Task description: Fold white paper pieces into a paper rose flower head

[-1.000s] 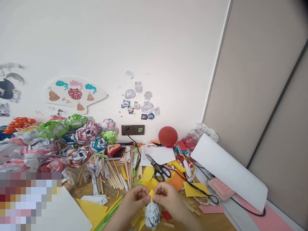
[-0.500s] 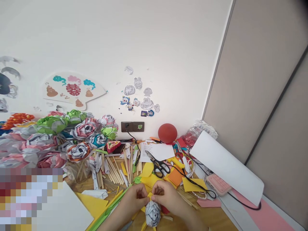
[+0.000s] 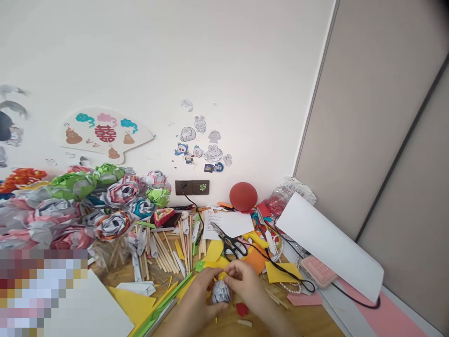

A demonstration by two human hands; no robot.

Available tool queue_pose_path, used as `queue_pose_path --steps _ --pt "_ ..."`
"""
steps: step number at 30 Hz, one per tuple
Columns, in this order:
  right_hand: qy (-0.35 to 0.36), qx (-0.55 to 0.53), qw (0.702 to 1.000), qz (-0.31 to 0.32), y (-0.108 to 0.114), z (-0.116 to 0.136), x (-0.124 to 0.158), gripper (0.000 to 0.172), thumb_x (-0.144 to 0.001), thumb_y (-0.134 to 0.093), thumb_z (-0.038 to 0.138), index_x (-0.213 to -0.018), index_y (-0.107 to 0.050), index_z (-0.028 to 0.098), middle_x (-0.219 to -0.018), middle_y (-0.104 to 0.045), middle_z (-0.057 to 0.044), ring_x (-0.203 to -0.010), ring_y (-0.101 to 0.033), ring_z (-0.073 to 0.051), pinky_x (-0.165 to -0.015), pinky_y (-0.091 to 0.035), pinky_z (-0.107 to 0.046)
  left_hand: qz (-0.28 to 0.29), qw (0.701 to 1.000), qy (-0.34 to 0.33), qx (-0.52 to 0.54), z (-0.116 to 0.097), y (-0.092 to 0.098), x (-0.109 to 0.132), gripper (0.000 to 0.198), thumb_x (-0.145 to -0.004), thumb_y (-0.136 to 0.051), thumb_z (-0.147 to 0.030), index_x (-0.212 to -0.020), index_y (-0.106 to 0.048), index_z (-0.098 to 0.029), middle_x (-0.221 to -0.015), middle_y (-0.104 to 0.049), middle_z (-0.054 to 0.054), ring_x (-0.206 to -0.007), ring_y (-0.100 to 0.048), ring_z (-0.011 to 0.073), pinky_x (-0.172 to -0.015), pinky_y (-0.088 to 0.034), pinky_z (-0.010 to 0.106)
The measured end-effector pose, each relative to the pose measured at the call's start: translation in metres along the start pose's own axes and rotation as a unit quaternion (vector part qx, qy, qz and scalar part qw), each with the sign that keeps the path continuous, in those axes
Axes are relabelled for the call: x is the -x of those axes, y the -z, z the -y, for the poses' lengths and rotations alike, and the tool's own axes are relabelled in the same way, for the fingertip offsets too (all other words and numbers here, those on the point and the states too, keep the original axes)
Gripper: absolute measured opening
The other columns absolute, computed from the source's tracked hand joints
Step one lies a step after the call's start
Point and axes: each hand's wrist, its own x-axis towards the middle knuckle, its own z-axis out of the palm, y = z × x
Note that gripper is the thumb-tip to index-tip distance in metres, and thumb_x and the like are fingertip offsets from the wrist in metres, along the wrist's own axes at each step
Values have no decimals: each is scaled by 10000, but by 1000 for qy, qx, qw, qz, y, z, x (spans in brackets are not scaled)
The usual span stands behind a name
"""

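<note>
A white folded paper flower point(image 3: 220, 292) is between my two hands at the bottom centre of the head view. My left hand point(image 3: 203, 292) curves round its left side, thumb below and fingers above, closed on it. On the upper right, my right hand point(image 3: 242, 281) pinches its thumb and fingertips at the flower's top edge, by a bit of yellow paper. What exactly those fingertips hold is partly hidden. A small red piece point(image 3: 242, 309) lies on the wooden table just below my right hand.
Black scissors point(image 3: 229, 245) and yellow paper point(image 3: 285, 271) lie beyond my hands. Wooden sticks point(image 3: 164, 255) and many paper flowers point(image 3: 114, 224) fill the left. A red balloon point(image 3: 243, 196) stands by the wall; a pink keyboard point(image 3: 318, 271) and black cable are at right.
My left hand has opened wider and moved round the flower's side, its thumb now lower. The flower has shifted up and slightly left. More of the red piece shows.
</note>
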Motion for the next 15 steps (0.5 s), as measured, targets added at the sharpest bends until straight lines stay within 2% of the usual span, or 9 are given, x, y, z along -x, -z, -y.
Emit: queue_pose_path --steps 7,11,15 --pt "76 129 989 8 4 4 3 172 -661 -521 73 -699 -646 185 -665 -624 -5 -666 -571 -175 -625 -417 -255 -2 1000 -22 -8 -5 2 0 421 -535 -636 -77 -933 -663 -209 -964 -669 61 -929 -573 246 -858 -421 337" --pt "96 173 980 13 3 1 3 215 -710 -495 92 -777 -675 189 -720 -643 -29 -704 -575 -192 -649 -404 -267 -10 999 -31 -26 -1 0 -1 485 -541 -662 -53 -1006 -645 -191 -1018 -666 83 -968 -572 255 -884 -418 346" --pt "111 154 982 3 3 1 2 195 -725 -501 113 -708 -680 189 -707 -646 -28 -704 -571 -187 -643 -398 -262 -23 993 -76 -88 7 -3 -2 503 -591 -701 -105 -1079 -612 -185 -1116 -635 110 -1056 -547 267 -936 -401 366"
